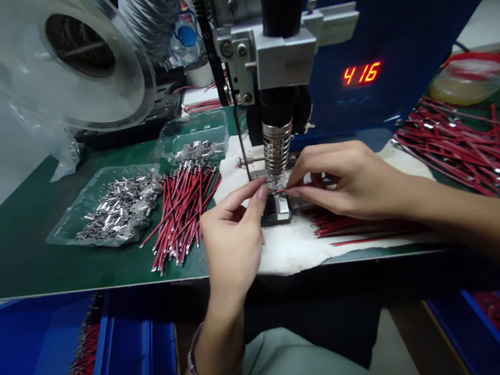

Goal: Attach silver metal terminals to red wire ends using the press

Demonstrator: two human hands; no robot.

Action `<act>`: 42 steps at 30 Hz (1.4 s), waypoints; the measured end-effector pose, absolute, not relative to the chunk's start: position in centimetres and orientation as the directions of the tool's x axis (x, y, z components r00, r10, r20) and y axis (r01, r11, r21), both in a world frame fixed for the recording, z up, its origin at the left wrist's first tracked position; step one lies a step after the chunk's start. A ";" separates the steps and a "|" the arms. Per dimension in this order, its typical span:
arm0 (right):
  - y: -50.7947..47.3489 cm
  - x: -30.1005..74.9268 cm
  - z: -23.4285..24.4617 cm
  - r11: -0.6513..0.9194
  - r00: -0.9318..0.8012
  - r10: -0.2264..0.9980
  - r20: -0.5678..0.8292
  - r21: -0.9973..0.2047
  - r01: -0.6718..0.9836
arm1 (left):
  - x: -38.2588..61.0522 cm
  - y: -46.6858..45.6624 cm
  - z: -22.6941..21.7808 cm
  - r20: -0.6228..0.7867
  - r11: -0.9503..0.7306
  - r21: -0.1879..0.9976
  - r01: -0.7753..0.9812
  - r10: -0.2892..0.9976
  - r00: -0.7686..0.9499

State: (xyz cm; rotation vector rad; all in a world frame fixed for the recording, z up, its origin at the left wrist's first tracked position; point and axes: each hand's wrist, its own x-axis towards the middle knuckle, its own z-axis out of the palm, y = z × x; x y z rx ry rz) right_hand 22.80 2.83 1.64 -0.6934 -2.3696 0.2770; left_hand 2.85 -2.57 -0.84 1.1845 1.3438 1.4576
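Note:
My left hand (233, 233) pinches something small at the metal block (277, 207) under the press head (278, 146); what it holds is too small to name. My right hand (346, 177) pinches a thin red wire (281, 191) and holds its tip at the same block. Both hands meet just below the ribbed metal head. A bundle of red and black wires (183, 212) lies left of my left hand. More red wires (357, 225) lie under my right wrist on a white cloth (295, 246).
A clear tray of metal terminals (113, 207) sits on the green mat (16, 245), a second tray (195, 142) behind it. A large clear reel (59, 59) hangs upper left. The blue machine's red display (362, 73) reads 416. Red wires (472, 150) are piled right; blue bins (47, 365) below.

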 end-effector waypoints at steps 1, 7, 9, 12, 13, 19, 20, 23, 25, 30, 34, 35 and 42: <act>2.8 22.8 1.7 0.837 -0.652 0.547 0.525 -0.360 0.412 | 2.8 -2.5 -0.9 0.124 -0.123 0.992 0.020 0.963 -0.240; 2.8 22.8 1.6 0.835 -0.649 0.550 0.526 -0.362 0.414 | 3.1 -2.2 -1.0 0.150 -0.180 0.980 -0.081 0.945 -0.290; 2.8 22.8 1.7 0.832 -0.645 0.554 0.527 -0.369 0.414 | 3.2 -2.1 -0.9 0.139 -0.176 0.979 -0.101 0.945 -0.295; 2.8 22.7 1.8 0.831 -0.646 0.555 0.524 -0.374 0.411 | 3.3 -2.1 -0.7 0.125 -0.167 0.977 -0.132 0.951 -0.282; 2.8 22.7 1.8 0.832 -0.647 0.554 0.524 -0.375 0.409 | 3.4 -2.1 -0.6 0.123 -0.165 0.977 -0.137 0.954 -0.273; 2.7 22.7 1.8 0.827 -0.645 0.561 0.519 -0.376 0.417 | 3.4 -2.2 -0.7 0.130 -0.162 0.982 -0.097 0.953 -0.275; 2.7 22.7 1.8 0.826 -0.646 0.563 0.516 -0.379 0.417 | 3.4 -2.2 -0.7 0.133 -0.162 0.983 -0.082 0.951 -0.279; 2.7 22.8 1.7 0.825 -0.648 0.564 0.512 -0.382 0.416 | 3.2 -2.3 -0.8 0.141 -0.161 0.986 -0.046 0.947 -0.288; 2.7 22.8 1.7 0.825 -0.647 0.564 0.513 -0.380 0.418 | 3.1 -2.4 -0.8 0.142 -0.158 0.987 -0.031 0.946 -0.292; 2.7 22.8 1.7 0.816 -0.645 0.577 0.502 -0.388 0.428 | 3.0 -2.3 -0.7 0.143 -0.154 0.988 -0.016 0.946 -0.290; 2.7 22.7 1.6 0.820 -0.648 0.570 0.505 -0.385 0.422 | 3.0 -2.4 -0.6 0.136 -0.147 0.989 -0.015 0.945 -0.298; 2.7 22.7 1.6 0.821 -0.648 0.570 0.506 -0.386 0.420 | 3.0 -2.4 -0.6 0.134 -0.145 0.989 -0.015 0.945 -0.297; 2.7 22.8 1.6 0.813 -0.643 0.582 0.498 -0.395 0.429 | 3.0 -2.4 -0.8 0.146 -0.158 0.987 -0.015 0.942 -0.301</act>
